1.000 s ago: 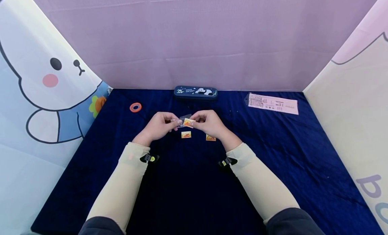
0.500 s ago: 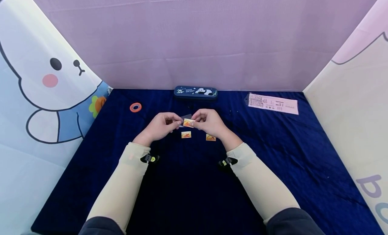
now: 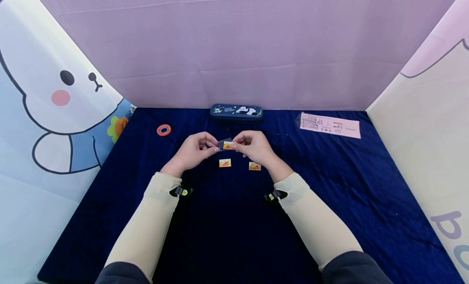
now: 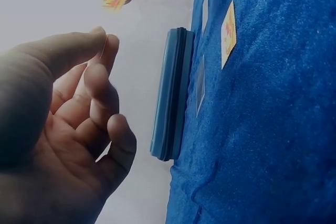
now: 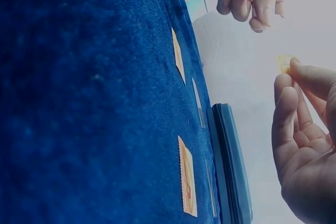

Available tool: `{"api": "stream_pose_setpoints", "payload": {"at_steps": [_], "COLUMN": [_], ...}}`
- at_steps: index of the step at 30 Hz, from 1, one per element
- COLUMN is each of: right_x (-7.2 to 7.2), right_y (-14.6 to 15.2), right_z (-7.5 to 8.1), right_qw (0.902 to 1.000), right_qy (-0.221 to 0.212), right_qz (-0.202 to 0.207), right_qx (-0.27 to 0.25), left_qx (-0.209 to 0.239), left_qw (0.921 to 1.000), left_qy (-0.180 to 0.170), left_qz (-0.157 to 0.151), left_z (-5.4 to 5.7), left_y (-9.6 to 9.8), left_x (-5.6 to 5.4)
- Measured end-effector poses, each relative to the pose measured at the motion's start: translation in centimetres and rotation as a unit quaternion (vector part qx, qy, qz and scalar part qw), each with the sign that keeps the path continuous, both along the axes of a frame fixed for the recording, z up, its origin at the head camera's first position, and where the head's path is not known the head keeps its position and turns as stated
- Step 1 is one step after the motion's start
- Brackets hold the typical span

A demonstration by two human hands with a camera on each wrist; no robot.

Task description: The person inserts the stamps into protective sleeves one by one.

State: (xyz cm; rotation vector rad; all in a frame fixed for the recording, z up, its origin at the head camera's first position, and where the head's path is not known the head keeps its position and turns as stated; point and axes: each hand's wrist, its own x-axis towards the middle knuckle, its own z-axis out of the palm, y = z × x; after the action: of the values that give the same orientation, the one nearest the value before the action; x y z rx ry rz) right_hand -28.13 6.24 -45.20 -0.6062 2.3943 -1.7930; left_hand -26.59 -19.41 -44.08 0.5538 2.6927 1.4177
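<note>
Over the middle of the cloth, my right hand (image 3: 256,147) pinches a small yellow-orange stamp (image 3: 228,145) between thumb and forefinger. My left hand (image 3: 194,151), just to its left, pinches the edge of a small clear plastic sleeve (image 3: 220,144). Stamp and sleeve overlap in the head view; whether the stamp is inside cannot be told. Below the hands lie two more stamps, one in the middle (image 3: 225,162) and another stamp (image 3: 254,166) nearer the right wrist. The right wrist view shows the toothed edge of a lying stamp (image 5: 187,179).
A dark blue panda pencil case (image 3: 236,113) lies at the back of the blue cloth (image 3: 220,235). To the left is an orange ring-shaped roll (image 3: 163,129); at the right lies a pink printed card in clear wrapping (image 3: 331,125). Flat clear pieces (image 4: 200,86) lie near the case.
Both hands have risen slightly away from me. The right hand's stamp has tipped, appearing flatter, and the left fingers have shifted their pinch on the sleeve. The lying stamps have stayed put.
</note>
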Motion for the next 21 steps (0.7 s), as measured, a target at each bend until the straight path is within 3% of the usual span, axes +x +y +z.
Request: {"api": "stream_pose_setpoints", "payload": {"at_steps": [11,21], "right_x": [-0.21,-0.18], "right_y": [-0.02,0.04], "right_z": [-0.27,-0.25], "right_qw": [0.9995,0.9994], "right_qy": [0.029,0.03], "right_qz": [-0.015,-0.017], "right_qx": [0.002,0.001], "left_qx": [-0.009,-0.001], "left_qw": [0.9994,0.999], "left_qy": [0.019,0.04], "left_qz": [0.029,0.019], "left_z": [0.2,0.06], "left_y": [-0.07,-0.03], "left_x": [0.17,0.1]}}
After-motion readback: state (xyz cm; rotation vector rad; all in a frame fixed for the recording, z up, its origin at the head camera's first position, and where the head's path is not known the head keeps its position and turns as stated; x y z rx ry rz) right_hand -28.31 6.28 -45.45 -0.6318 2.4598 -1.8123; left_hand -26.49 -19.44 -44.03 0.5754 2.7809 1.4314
